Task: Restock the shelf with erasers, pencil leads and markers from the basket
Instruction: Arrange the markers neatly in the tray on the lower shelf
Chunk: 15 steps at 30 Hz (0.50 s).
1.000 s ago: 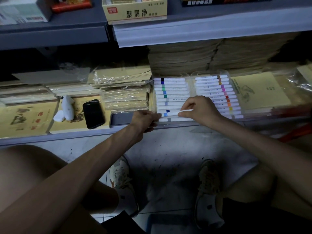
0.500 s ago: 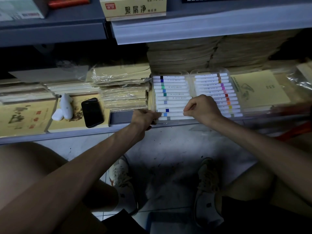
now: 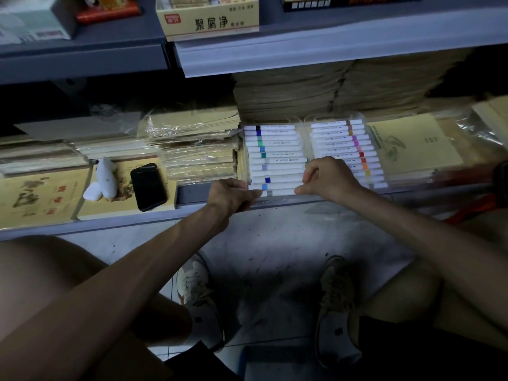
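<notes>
Where smooth white cylindrical markers (image 3: 275,160) fill a clear plastic case (image 3: 277,199) on the shelf (image 3: 110,224), the left hand (image 3: 233,196) pinches its seven-o'clock corner; the right hand (image 3: 328,178) curls at five o'clock, grip unclear.

"聚屑净" on yellow box (image 3: 209,22)

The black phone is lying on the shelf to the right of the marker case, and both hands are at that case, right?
Not quite. In the head view the phone lies to the left of the marker case, on a yellow booklet. The rest holds: the left hand and the right hand are both at that case.
</notes>
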Available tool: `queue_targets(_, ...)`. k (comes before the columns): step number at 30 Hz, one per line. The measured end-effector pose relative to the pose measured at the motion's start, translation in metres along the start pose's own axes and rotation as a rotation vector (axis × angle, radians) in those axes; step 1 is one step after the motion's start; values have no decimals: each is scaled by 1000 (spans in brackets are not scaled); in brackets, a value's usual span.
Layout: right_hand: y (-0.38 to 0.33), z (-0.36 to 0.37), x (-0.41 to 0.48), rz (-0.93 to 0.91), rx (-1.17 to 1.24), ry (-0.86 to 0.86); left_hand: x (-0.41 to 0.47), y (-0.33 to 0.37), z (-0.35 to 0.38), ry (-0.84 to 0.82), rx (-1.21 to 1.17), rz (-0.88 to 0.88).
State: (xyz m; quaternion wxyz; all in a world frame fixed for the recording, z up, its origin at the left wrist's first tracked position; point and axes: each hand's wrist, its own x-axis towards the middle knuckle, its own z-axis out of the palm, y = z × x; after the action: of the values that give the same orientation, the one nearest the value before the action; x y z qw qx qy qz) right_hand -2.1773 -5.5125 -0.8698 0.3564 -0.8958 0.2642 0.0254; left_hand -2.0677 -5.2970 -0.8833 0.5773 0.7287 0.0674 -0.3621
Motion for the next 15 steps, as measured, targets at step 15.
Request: queue_targets(15, 11, -14, -11, 156, 44, 4, -1, -2, -2, -32, -17, -16)
